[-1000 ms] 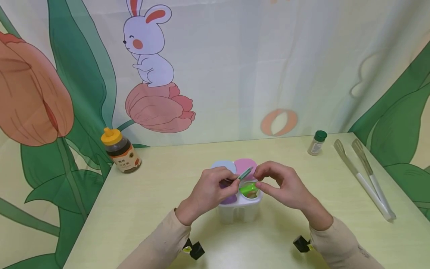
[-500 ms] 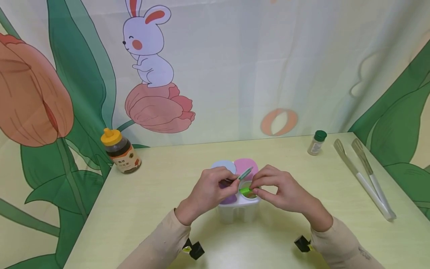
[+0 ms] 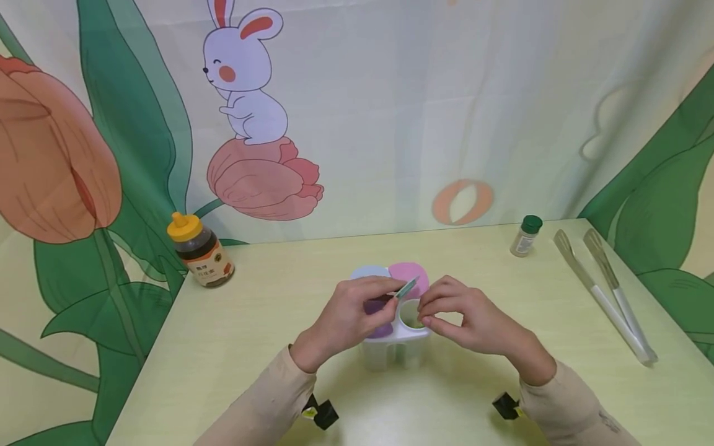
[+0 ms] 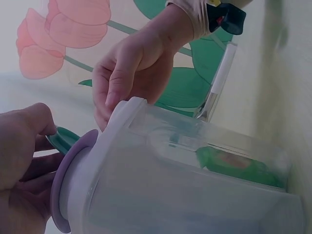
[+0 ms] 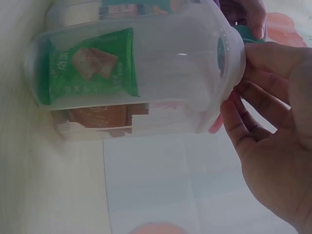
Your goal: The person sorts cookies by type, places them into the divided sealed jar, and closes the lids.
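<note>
The green snack packet (image 5: 87,63) now lies at the bottom of one open compartment of the clear four-cell container (image 3: 397,347), so the filling step looks done. The left hand (image 3: 348,316) pinches that cell's green lid (image 3: 407,287) tilted open above the mouth, while the right hand (image 3: 468,319), fingers loosely curled and holding nothing, rests its fingertips on the rim. Next, probably, that lid is lowered and pressed flat beside the pink lid (image 3: 409,271).

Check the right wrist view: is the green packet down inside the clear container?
Yes, the green packet lies inside the clear container, seen through its wall near the bottom.
</note>
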Available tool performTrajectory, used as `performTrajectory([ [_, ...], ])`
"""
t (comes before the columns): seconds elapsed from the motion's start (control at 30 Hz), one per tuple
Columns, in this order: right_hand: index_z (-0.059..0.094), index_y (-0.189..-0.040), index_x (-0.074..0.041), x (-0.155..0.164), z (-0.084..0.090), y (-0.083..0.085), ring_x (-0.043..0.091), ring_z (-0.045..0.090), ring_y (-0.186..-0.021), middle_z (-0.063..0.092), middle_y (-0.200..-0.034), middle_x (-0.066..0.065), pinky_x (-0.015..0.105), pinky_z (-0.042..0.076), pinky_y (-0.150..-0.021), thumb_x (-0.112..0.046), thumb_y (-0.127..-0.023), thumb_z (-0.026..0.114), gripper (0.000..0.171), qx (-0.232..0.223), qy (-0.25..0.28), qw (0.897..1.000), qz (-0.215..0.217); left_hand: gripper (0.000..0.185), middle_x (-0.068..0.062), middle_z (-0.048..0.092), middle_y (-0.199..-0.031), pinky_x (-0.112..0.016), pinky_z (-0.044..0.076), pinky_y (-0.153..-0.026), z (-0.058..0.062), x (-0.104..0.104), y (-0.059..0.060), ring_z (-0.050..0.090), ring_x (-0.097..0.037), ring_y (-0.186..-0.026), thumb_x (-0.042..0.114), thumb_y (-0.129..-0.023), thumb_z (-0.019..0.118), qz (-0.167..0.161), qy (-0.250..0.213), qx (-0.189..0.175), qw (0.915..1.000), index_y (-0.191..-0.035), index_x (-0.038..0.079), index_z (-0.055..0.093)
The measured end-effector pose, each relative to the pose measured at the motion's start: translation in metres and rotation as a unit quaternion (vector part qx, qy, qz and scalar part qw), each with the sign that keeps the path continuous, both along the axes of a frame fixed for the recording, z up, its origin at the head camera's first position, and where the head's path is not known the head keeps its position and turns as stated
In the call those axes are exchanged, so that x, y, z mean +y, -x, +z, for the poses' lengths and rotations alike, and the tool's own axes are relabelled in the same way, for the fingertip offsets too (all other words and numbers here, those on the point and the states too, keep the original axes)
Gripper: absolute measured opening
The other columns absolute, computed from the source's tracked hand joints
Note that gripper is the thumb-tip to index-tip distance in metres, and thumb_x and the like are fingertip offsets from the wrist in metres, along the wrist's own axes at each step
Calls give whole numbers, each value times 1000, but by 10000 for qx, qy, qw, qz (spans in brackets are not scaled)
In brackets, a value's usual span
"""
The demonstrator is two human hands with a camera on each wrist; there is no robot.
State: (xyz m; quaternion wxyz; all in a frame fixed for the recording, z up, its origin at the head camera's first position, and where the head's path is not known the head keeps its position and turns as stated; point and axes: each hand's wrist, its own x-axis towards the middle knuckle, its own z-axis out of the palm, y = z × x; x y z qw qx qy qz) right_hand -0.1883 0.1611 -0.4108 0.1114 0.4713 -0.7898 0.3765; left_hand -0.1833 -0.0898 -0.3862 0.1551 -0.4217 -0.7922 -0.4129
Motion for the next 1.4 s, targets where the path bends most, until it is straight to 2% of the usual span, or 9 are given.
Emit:
performTrajectory([
  [0.13, 73, -100, -20, 3, -4, 0, 11, 56, -103, 67, -104, -6, 21, 48, -91, -3, -82, 75, 25, -49, 262, 9996, 43, 25, -5, 73, -105, -13, 54, -79, -2, 0, 1, 68, -8, -92, 5, -89, 63, -56, 105, 231, 9997, -112, 5, 72],
  [0.37, 70, -100, -12, 7, -8, -3, 12, 61, -98, 66, -105, -1, 16, 49, -90, -1, -76, 79, 28, -15, 662, 9977, -174, 25, -1, 74, -104, -14, 54, -82, -1, 1, -2, 67, -8, -92, 8, -87, 66, -123, 257, 201, 9994, -111, 7, 73],
  [0.57, 67, -102, -5, 9, -15, -5, 17, 61, -90, 65, -103, 5, 20, 54, -80, 6, -73, 80, 34, -421, 995, 9939, -230, 24, -3, 74, -106, -11, 53, -80, 1, 3, -4, 68, -7, -92, 9, -87, 67, -193, 507, 308, 9980, -110, 6, 73],
  [0.73, 63, -103, 4, 8, -27, -6, 25, 60, -92, 61, -102, 17, 28, 58, -80, 18, -67, 77, 42, -621, 1465, 9873, 25, 24, -4, 74, -107, -15, 54, -83, 2, 5, -7, 69, -10, -98, 12, -86, 69, -119, 702, 560, 9959, -109, 6, 74],
  [0.87, 60, -109, 2, 9, -34, -8, 20, 60, -95, 59, -105, 14, 31, 59, -83, 18, -70, 76, 45, -1001, 1557, 9827, -2, 24, -4, 74, -107, -17, 55, -85, 1, 7, -8, 69, -12, -100, 15, -85, 71, -46, 923, 800, 9925, -108, 7, 75],
  [1.0, 55, -113, -2, 9, -42, -10, 14, 62, -99, 59, -109, 8, 31, 58, -87, 11, -75, 76, 45, -1517, 1483, 9772, -124, 23, -4, 73, -106, -17, 55, -83, 1, 8, -10, 70, -13, -97, 16, -85, 71, 14, 1155, 1067, 9876, -106, 8, 76],
  [1.13, 51, -118, 0, 6, -48, -10, 12, 63, -101, 58, -111, 10, 29, 57, -89, 8, -77, 76, 49, -1875, 1520, 9703, -136, 22, -4, 73, -104, -18, 56, -83, 0, 10, -12, 69, -15, -96, 16, -83, 73, 58, 1379, 1390, 9806, -104, 8, 76],
  [1.3, 47, -121, -3, 3, -54, -11, 10, 63, -102, 59, -111, 8, 27, 56, -89, 4, -77, 79, 55, -2146, 1508, 9646, -255, 22, -2, 73, -104, -23, 55, -88, -1, 14, -14, 69, -14, -96, 19, -82, 74, 180, 1817, 2023, 9621, -102, 11, 76],
  [1.4, 47, -122, -1, 1, -58, -10, 9, 62, -102, 59, -111, 7, 27, 56, -89, 2, -77, 79, 55, -2103, 1477, 9661, -248, 22, -1, 73, -104, -27, 55, -93, -2, 15, -16, 69, -13, -98, 19, -81, 75, 264, 1946, 2201, 9555, -102, 12, 76],
])
